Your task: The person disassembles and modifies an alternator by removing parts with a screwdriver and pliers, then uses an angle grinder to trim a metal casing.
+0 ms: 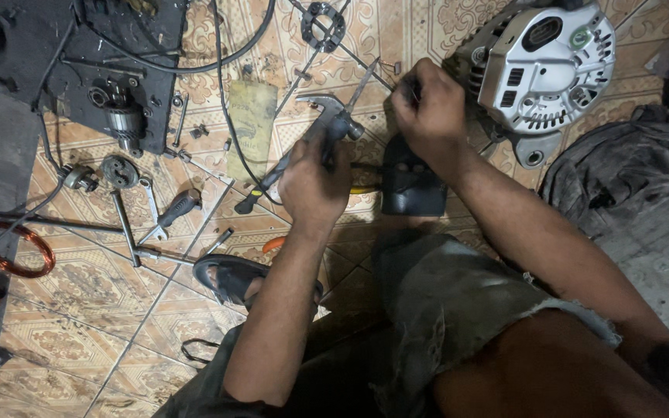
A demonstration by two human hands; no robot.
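Observation:
My left hand (315, 179) is closed around a claw hammer (327, 116) just below its steel head, and the dark handle slants down-left over the tiled floor. My right hand (427, 108) pinches a thin metal rod (364, 81) that points up-left, close beside a silver alternator (543, 66). A black plastic cover (412, 184) lies on the floor between my two hands, under my right wrist. A yellow-handled tool (365, 190) peeks out beside my left hand, mostly hidden.
A black plate with a drill chuck (125, 120) and cables lies at the top left. Wrenches and a screwdriver (152, 213), a copper wire coil (9, 248), a round toothed ring (323, 25) and a yellowish card (249, 124) are scattered around. A grey cloth (621, 170) is bunched on the right; a sandal (230, 277) sits by my knee.

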